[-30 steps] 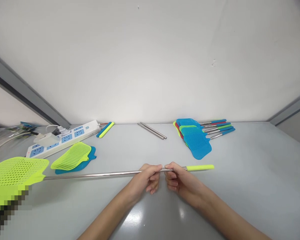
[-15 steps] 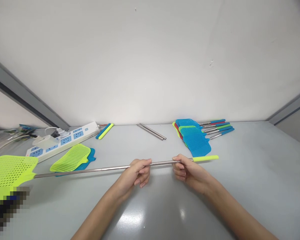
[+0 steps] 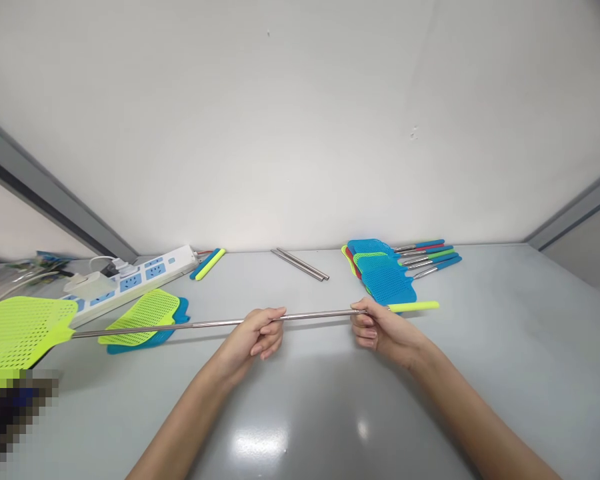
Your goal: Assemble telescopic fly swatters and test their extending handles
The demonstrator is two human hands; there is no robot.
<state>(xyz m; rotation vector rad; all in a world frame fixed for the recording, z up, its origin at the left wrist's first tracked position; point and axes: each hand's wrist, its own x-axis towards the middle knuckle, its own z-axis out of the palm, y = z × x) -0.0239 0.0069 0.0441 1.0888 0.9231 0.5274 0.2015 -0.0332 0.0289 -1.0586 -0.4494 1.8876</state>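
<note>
A long fly swatter (image 3: 315, 315) with a telescopic metal rod lies almost level across the view, held in both hands. Its yellow-green perforated head reaches the left edge; its yellow-green grip points right. My left hand (image 3: 257, 333) is closed around the middle of the rod. My right hand (image 3: 385, 330) pinches the rod just short of the grip. Beyond the rod on the left, a loose yellow-green swatter head (image 3: 143, 317) overlaps a blue swatter head (image 3: 177, 317) on the table.
Several assembled swatters (image 3: 387, 280) are stacked at the back right, handles rightward. Metal rods (image 3: 300, 264) lie at the back middle. Blue and yellow-green grips (image 3: 210, 265) rest beside a white power strip (image 3: 165, 267) with plugs. A pixelated dark patch covers the lower left corner.
My hands have drawn farther apart along the rod, the left one moving left. The rod sits slightly higher in view. Both hands keep their hold.
</note>
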